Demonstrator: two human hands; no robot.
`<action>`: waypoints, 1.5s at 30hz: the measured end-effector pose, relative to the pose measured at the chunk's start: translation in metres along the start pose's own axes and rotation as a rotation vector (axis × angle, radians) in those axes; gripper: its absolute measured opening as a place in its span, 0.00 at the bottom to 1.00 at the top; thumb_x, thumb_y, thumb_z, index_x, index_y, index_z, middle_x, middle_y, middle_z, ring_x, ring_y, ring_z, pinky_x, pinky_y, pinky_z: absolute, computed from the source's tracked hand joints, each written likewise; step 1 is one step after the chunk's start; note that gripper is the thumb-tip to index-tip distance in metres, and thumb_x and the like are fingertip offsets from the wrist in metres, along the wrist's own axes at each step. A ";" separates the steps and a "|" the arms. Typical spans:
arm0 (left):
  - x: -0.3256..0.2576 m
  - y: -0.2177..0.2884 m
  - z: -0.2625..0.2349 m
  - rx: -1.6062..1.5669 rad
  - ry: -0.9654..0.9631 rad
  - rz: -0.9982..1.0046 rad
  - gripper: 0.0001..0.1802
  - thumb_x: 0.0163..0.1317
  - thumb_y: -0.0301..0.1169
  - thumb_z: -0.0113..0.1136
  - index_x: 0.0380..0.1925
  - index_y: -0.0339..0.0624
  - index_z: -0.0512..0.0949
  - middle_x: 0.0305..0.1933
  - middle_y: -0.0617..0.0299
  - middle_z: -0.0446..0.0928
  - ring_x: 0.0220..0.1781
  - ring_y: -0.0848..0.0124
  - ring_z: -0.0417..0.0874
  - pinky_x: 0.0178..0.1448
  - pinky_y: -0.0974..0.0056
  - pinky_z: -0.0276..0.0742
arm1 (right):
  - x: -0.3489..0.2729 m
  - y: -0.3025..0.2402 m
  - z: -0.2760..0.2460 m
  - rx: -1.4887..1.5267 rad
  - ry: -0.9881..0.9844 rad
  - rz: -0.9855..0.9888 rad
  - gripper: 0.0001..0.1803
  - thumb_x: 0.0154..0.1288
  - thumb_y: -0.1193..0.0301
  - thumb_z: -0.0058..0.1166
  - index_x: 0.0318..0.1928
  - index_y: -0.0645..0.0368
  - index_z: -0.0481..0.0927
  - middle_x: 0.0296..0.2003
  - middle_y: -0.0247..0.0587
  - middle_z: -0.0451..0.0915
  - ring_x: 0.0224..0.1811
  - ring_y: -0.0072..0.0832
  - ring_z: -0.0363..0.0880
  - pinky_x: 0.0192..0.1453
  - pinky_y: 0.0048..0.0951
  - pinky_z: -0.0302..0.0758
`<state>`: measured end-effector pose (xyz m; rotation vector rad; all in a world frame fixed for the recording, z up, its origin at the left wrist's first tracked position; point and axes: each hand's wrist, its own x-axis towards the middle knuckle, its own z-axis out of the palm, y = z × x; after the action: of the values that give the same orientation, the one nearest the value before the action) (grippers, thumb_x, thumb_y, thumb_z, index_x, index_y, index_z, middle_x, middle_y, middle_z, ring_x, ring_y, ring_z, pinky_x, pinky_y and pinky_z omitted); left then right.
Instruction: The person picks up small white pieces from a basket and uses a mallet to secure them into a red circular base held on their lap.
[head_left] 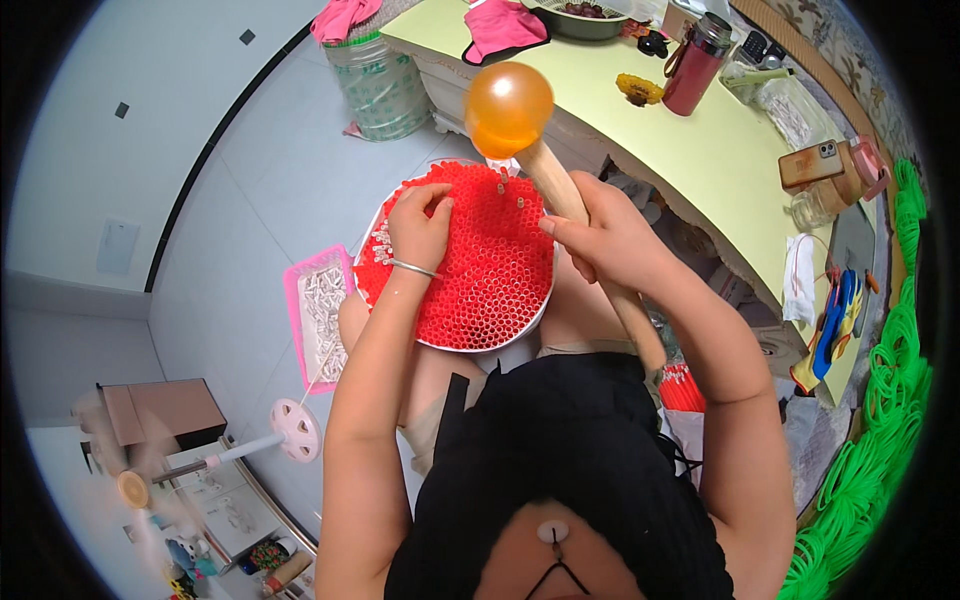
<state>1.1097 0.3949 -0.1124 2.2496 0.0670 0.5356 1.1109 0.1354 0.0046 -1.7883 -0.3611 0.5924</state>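
Observation:
In my right hand is a mallet with a pale wooden handle and a glossy translucent orange head. The handle slants down toward my lap, and the head is over the far edge of a dense round bundle of red tubes. The tubes stand upright in a white round container between my knees. My left hand lies over the left part of the bundle, fingers loosely bent with a gap beside the thumb, nothing visible in them. Small pale plugs stick up from several tubes near the mallet head.
On the floor at left, a pink basket holds many small white pieces. A fan stands lower left. The pale green table at right bears a red flask, a phone and gloves. Green cord bundles hang far right.

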 end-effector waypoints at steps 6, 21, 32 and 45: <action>-0.001 0.003 0.005 0.019 -0.019 -0.002 0.10 0.56 0.25 0.64 0.39 0.38 0.84 0.34 0.56 0.81 0.37 0.66 0.82 0.45 0.65 0.77 | 0.021 0.032 0.005 -0.244 -0.071 0.058 0.15 0.67 0.68 0.55 0.45 0.64 0.68 0.19 0.32 0.70 0.12 0.18 0.69 0.15 0.23 0.68; 0.005 0.009 0.020 0.076 0.013 0.028 0.05 0.53 0.26 0.64 0.31 0.38 0.83 0.31 0.53 0.79 0.34 0.60 0.81 0.42 0.60 0.77 | 0.021 0.029 0.001 -0.146 -0.043 -0.004 0.15 0.66 0.69 0.56 0.44 0.64 0.67 0.20 0.32 0.70 0.13 0.18 0.70 0.15 0.22 0.67; 0.001 0.045 0.032 0.156 -0.017 0.330 0.17 0.47 0.34 0.69 0.39 0.41 0.82 0.47 0.48 0.78 0.54 0.51 0.75 0.59 0.51 0.70 | -0.014 0.032 -0.028 0.395 0.114 -0.005 0.11 0.65 0.70 0.55 0.39 0.61 0.67 0.21 0.33 0.70 0.13 0.18 0.68 0.16 0.22 0.68; 0.031 0.051 0.069 0.214 -0.123 0.388 0.10 0.53 0.33 0.67 0.36 0.47 0.86 0.48 0.51 0.82 0.60 0.54 0.76 0.64 0.53 0.69 | -0.040 0.058 -0.037 0.533 0.206 0.095 0.10 0.65 0.71 0.53 0.42 0.61 0.68 0.20 0.33 0.70 0.12 0.18 0.68 0.15 0.22 0.68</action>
<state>1.1591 0.3190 -0.1044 2.5150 -0.3992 0.6146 1.0955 0.0679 -0.0347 -1.3384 0.0279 0.5066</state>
